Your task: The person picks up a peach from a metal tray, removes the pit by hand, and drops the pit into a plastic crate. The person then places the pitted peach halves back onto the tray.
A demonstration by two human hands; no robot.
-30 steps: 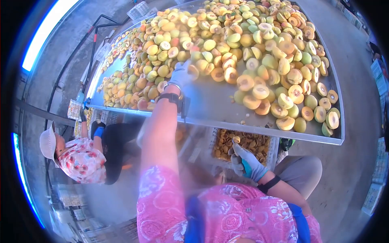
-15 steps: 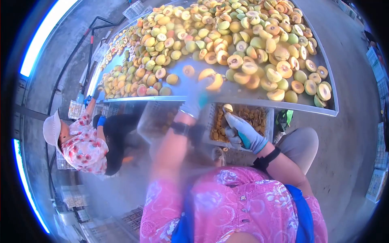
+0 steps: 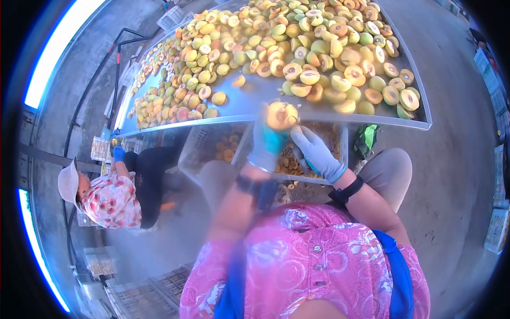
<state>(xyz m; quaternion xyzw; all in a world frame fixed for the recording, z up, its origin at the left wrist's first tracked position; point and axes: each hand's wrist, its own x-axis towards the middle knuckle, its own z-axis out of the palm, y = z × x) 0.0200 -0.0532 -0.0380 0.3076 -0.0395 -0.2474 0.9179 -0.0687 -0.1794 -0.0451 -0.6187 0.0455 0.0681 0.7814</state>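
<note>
My left hand [image 3: 269, 139], in a grey and teal glove, holds pieces of yellow fruit [image 3: 280, 115] at the near edge of the metal table [image 3: 247, 101]. Close beside it on the right is my right hand [image 3: 317, 152], also gloved, its fingers pressed together near the fruit; whatever is between its fingertips is too small to make out. Both hands are above a white crate [image 3: 344, 146] that holds small brown and orange pieces. Halved and whole yellow-green fruit [image 3: 355, 75] covers much of the table.
A second crate [image 3: 197, 146] with some fruit stands under the table edge, left of the first. A co-worker [image 3: 111, 196] in a hat sits at the left. A green bag [image 3: 365, 139] lies right of the crates. More crates [image 3: 497, 229] stand at the far right.
My left hand has drawn back from the table with fruit in it and come next to my right hand. The piece at my right fingertips no longer shows. The co-worker's arms have moved.
</note>
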